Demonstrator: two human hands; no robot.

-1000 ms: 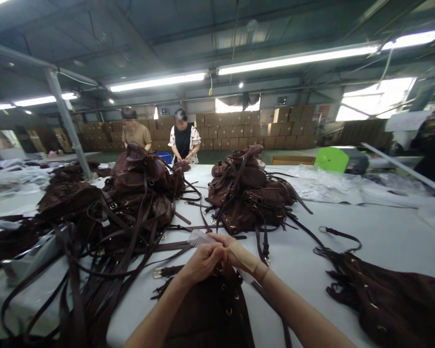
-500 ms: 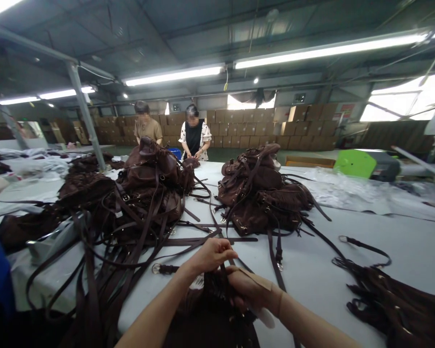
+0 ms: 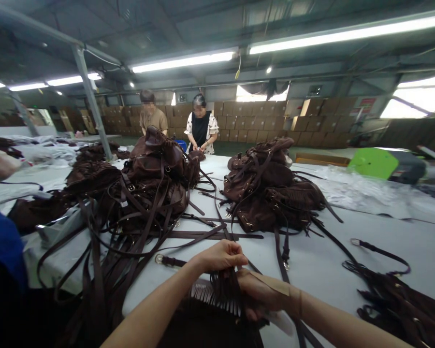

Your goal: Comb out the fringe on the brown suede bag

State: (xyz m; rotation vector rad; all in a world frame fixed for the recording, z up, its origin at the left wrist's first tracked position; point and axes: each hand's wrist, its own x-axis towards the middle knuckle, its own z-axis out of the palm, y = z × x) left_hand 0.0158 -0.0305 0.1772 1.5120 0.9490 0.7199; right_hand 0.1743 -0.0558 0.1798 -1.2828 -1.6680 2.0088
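A dark brown fringed bag [image 3: 210, 328] lies at the table's near edge, right in front of me. My left hand [image 3: 223, 256] is closed in a pinch at the top of the bag's fringe [image 3: 229, 287], whose strands hang below the fingers. Pale undersides show on part of the strands. At the bag's right side, my right hand [image 3: 263, 292] has its fingers curled round the fringe; its fingertips are partly hidden. A pale translucent piece [image 3: 282, 321] sticks out under that hand. To the left, a buckled strap [image 3: 170, 261] rests on the table.
Heaps of brown bags stand ahead at left [image 3: 155, 188] and right [image 3: 275, 188], with loose straps trailing. Another bag [image 3: 402, 304] lies at far right. Clear plastic [image 3: 333, 188] and a green machine [image 3: 373, 163] sit beyond. Two people stand across the table; a blue sleeve [image 3: 3, 241] is at left.
My view has shifted slightly, so the scene sits further right. Both hands stay at the bag, and the fringe below my left hand now shows more, lifted and spread.
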